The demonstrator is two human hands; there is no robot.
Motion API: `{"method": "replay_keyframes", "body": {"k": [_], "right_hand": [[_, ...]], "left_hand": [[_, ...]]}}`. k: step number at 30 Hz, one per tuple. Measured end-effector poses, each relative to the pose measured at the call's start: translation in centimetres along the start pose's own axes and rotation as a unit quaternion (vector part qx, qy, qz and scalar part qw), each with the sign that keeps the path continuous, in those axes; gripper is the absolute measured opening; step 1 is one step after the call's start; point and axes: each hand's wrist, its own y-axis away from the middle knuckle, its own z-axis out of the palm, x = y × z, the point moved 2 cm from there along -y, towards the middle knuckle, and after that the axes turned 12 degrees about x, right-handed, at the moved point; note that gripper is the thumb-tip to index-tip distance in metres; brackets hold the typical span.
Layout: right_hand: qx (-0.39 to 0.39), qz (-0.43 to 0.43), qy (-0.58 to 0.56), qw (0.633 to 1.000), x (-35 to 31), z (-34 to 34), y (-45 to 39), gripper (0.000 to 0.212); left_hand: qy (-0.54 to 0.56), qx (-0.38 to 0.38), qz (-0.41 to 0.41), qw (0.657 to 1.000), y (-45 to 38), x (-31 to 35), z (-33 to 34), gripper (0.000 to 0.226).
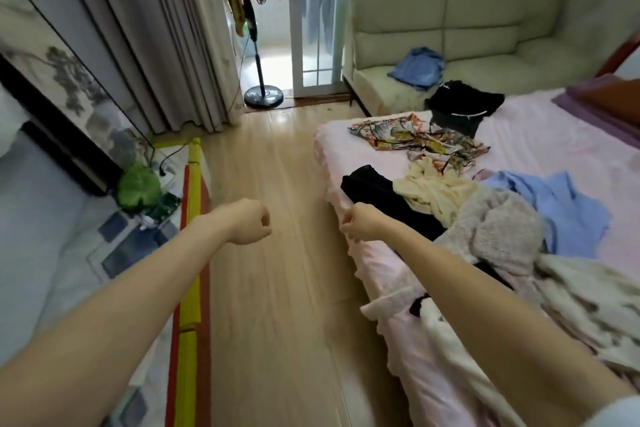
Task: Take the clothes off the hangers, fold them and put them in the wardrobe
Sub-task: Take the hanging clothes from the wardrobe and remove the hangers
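The clothes lie loose in a heap on a bed (540,135) covered in a pink sheet, all of them to the right of and beyond the right hand (360,222). Nearest that hand, just beyond its knuckles, is a black garment (374,191) at the bed's edge. Touching it on the far right side is a cream garment (433,191), and next to the right forearm sits a fluffy grey garment (498,229). Past these lies a light blue shirt (568,209). Farther from the hand, toward the foot of the bed, a floral patterned garment (415,135) is spread flat, with another black garment (464,104) beyond it. A white fuzzy piece (446,329) hangs over the bed's edge under the right forearm.

The right hand is curled into a loose fist over the edge of the bed; whether it pinches any cloth cannot be told. The left hand (250,221) is stretched out over the wooden floor (277,288), its fingers curled in and holding nothing.

Far ahead of the right hand stands a pale sofa (485,28) with a blue garment (417,68) on its seat. Ahead of the left hand a standing fan (258,45) stands by grey curtains (156,28).
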Motion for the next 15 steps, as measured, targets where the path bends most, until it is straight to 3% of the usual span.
{"method": "replay_keyframes", "body": {"k": [7,15], "right_hand": [[0.026,0.037,-0.013,0.999,-4.7,-3.0,-20.9,0.025],[0.071,0.105,-0.034,0.991,-5.5,-9.4,-39.5,0.022]], "left_hand": [[-0.013,0.019,0.056,0.998,-22.3,-10.4,-6.5,0.034],[-0.012,0.028,0.139,0.990,-46.2,-15.0,-16.0,0.032]]}}
